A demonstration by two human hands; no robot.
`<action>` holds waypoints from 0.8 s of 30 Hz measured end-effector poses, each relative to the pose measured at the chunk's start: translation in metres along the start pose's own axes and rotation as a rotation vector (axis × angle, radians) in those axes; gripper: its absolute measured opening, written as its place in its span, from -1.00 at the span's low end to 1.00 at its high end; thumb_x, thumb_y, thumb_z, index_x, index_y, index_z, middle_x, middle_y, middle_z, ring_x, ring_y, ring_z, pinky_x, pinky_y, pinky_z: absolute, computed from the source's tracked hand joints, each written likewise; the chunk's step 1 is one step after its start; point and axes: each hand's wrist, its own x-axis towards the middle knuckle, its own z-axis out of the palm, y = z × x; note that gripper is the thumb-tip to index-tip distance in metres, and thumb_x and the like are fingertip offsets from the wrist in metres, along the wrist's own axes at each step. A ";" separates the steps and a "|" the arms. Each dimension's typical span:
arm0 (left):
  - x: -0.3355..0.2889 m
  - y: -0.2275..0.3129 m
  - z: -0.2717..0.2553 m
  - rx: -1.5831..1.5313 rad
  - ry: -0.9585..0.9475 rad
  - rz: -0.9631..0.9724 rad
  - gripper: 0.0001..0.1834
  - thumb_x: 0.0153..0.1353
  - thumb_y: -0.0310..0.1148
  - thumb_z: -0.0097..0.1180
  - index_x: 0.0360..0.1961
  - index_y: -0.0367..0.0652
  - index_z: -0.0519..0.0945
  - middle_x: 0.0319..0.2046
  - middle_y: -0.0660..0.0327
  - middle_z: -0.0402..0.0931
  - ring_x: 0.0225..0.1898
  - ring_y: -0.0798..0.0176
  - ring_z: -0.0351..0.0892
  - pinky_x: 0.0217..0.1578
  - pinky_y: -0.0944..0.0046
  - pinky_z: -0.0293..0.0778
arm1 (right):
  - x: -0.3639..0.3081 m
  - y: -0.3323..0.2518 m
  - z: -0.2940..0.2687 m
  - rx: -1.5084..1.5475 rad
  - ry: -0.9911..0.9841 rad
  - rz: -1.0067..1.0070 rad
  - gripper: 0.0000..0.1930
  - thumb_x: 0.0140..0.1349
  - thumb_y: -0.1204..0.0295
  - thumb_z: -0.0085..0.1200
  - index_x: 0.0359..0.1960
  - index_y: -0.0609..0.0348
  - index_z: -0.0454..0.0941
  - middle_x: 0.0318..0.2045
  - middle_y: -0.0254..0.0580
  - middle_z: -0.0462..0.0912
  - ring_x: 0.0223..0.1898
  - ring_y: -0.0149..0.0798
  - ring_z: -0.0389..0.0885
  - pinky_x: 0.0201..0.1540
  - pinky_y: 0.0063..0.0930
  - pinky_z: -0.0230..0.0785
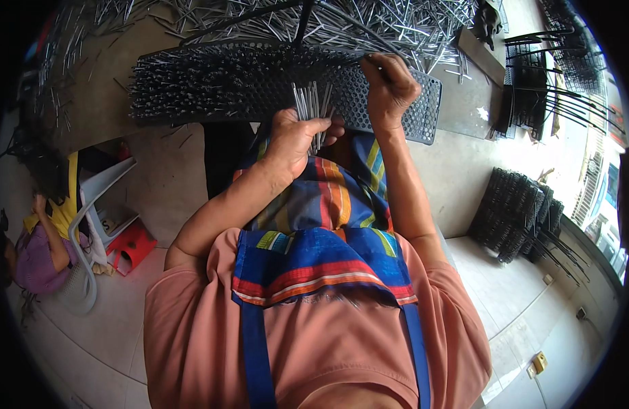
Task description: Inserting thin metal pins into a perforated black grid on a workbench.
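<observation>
The left hand [292,140] is closed around a bundle of metal rods [314,100], near the front edge of the perforated black tray [425,102]. The right hand [394,92] is curled above the tray; I cannot tell how tightly, or whether it holds something.

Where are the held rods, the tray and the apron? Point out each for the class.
Held rods [315,101]: head view, on their upper stretch above the thumb.
Tray [422,112]: head view, on its bare, holed right end.
Apron [314,251]: head view, on its blue cloth.
</observation>
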 end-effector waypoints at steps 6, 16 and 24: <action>0.013 0.001 0.000 -0.031 -0.005 0.006 -0.81 0.14 -0.64 0.10 -0.19 -0.30 0.59 -0.33 0.02 0.68 -0.38 0.17 0.70 -0.38 0.27 0.58 | -0.004 0.000 0.004 -0.089 -0.017 0.036 -0.86 -0.02 0.66 0.31 -0.37 0.28 0.68 -0.46 -0.30 0.65 -0.45 -0.51 0.57 -0.39 -0.63 0.39; 0.023 0.002 0.002 -0.096 -0.027 -0.038 -0.80 0.13 -0.64 0.11 -0.20 -0.28 0.60 -0.34 0.05 0.68 -0.36 0.19 0.70 -0.35 0.26 0.57 | -0.003 0.010 -0.006 -0.250 -0.083 0.048 -0.83 0.02 0.58 0.28 -0.30 0.16 0.71 -0.49 -0.21 0.64 -0.50 -0.33 0.63 -0.42 -0.53 0.41; 0.025 0.002 0.003 -0.095 -0.061 -0.029 -0.80 0.15 -0.62 0.10 -0.19 -0.27 0.61 -0.33 0.06 0.68 -0.35 0.21 0.69 -0.33 0.26 0.58 | -0.005 0.003 -0.005 -0.264 -0.039 -0.051 -0.85 0.10 0.51 0.28 -0.27 0.22 0.69 -0.53 -0.21 0.63 -0.52 -0.42 0.58 -0.45 -0.55 0.37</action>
